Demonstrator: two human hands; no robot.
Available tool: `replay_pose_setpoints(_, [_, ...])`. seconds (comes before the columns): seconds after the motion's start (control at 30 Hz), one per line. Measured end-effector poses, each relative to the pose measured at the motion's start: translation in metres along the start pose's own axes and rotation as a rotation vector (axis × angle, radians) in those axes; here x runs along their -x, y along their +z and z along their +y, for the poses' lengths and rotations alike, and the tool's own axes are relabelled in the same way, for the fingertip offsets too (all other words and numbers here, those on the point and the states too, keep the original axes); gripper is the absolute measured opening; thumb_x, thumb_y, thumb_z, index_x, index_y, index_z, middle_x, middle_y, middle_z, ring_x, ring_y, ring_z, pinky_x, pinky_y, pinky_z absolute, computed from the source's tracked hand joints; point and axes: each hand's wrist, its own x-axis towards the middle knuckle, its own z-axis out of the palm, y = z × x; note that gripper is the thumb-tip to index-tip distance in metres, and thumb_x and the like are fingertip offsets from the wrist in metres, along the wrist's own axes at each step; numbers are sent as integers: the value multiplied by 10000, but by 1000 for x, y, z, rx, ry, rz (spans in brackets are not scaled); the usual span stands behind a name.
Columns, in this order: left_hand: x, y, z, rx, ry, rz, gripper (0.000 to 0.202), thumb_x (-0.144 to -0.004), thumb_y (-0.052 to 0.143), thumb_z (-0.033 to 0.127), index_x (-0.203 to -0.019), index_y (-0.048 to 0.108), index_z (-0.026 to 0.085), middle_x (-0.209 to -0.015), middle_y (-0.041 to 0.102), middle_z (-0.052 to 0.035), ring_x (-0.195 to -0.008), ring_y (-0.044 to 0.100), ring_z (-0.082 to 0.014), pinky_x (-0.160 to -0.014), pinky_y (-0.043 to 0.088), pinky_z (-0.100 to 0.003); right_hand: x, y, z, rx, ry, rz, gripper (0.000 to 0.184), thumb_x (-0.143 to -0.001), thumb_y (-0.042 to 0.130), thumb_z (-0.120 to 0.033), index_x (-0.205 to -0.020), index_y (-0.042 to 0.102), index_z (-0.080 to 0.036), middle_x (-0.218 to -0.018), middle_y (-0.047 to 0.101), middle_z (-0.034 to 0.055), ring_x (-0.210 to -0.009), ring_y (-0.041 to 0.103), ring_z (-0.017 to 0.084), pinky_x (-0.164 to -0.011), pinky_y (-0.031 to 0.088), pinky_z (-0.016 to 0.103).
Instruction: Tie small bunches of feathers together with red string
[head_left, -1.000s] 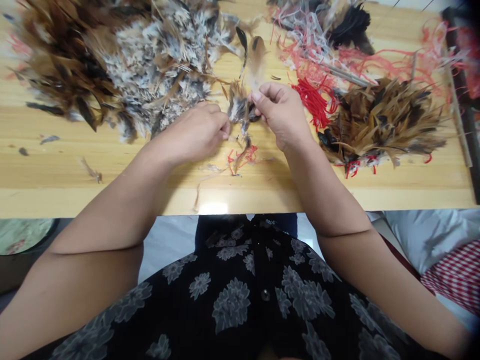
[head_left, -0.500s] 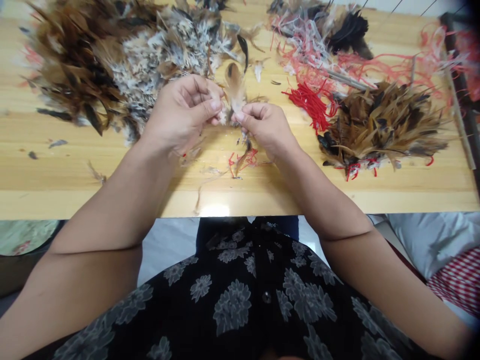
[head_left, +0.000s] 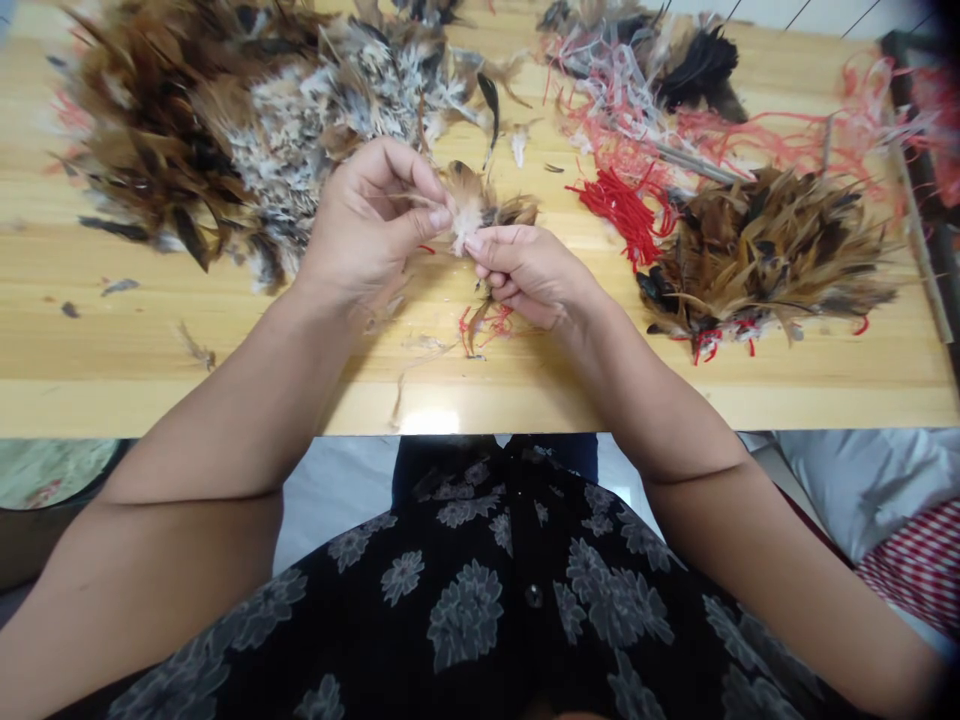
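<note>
My left hand [head_left: 367, 225] and my right hand [head_left: 529, 272] meet above the middle of a wooden table [head_left: 112, 350]. Between their fingertips is a small bunch of brown and white feathers [head_left: 476, 205]. My left thumb and fingers pinch its left side. My right hand's fingers are curled, pinching the bunch from below and to the right. A thin red thread shows just under my left thumb. Red thread scraps and a few feather bits [head_left: 484, 325] lie on the table under my hands.
A big heap of brown and speckled grey feathers [head_left: 247, 110] fills the far left. A bundle of red threads [head_left: 622, 205] and a pile of brown feathers [head_left: 772, 245] lie to the right, with tangled pink and white strings [head_left: 637, 80] behind. Table's near edge runs below my forearms.
My left hand rose from the table and turned palm-up toward the big heap. My right hand moved left and down. The feather bunch now lies fanned between both hands.
</note>
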Motion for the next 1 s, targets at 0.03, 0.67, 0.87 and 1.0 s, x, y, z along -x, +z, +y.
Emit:
replay_pose_setpoints(0.03, [-1,-1,-2,-13,4,-6,1034,-620,1155,1089,-880,550,292,-893,623,-4,-807,660,-222,-769,548,-374,2,1,-2,-3,17,-4,427,-1069,1053,-216,-825,703,-223,-654,574,-82,-560,415,73,-497,273,222])
replay_pose_setpoints(0.67, [-8,-14,-5,62,-3,-151,1107,-524,1223,1085,-863,567,260,-844,642,5,-713,668,-177,-734,564,-361,1,-6,-6,-51,33,-72,375,-1057,1035,-151,-839,734,-197,-675,638,-71,-563,439,52,-491,292,175])
replay_pose_setpoints(0.87, [-8,-15,-19,99,206,-163,940,-732,1234,975,-922,699,226,-843,719,0,-660,682,-141,-700,562,-306,-5,-8,1,-47,15,-97,455,-1036,1074,-170,-805,684,-206,-662,602,-77,-575,432,48,-502,291,165])
replay_pose_setpoints(1.0, [-12,-20,-39,81,331,-228,897,-797,1195,975,-1008,725,241,-877,699,15,-687,748,-168,-660,600,-299,-5,-9,2,-32,-2,-159,470,-1004,1135,-236,-838,698,-193,-687,606,-80,-581,435,30,-506,284,146])
